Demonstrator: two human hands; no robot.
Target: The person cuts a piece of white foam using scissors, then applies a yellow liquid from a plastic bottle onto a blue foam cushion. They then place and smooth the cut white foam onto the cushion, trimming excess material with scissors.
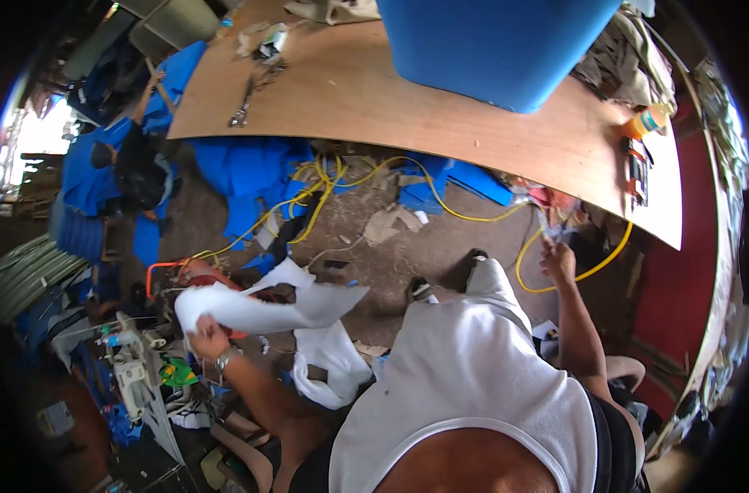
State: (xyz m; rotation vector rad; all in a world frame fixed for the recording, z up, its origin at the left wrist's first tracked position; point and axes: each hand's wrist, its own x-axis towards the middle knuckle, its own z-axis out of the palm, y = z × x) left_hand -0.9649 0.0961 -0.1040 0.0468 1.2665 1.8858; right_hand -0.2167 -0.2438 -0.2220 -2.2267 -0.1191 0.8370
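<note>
2 hands: the left hand [208,338] clenches 1 white sheet [264,306]; the right hand [558,259], fingers curled, grips 1 yellow cable [572,275]. 1 orange bottle [647,122] lies on the wooden surface [440,115].

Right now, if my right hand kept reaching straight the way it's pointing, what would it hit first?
Probably the small clutter of plastic bits just beyond the right hand, under the edge of the plywood table; depth is unclear.

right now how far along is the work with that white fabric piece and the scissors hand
Looks early. Done: little to see beyond blue fabric scraps on the floor. In hand: the left hand grips a white fabric piece; the right hand reaches toward the plywood table edge, and what it holds is too small to tell. Left: a loose white cloth lies below.
</note>
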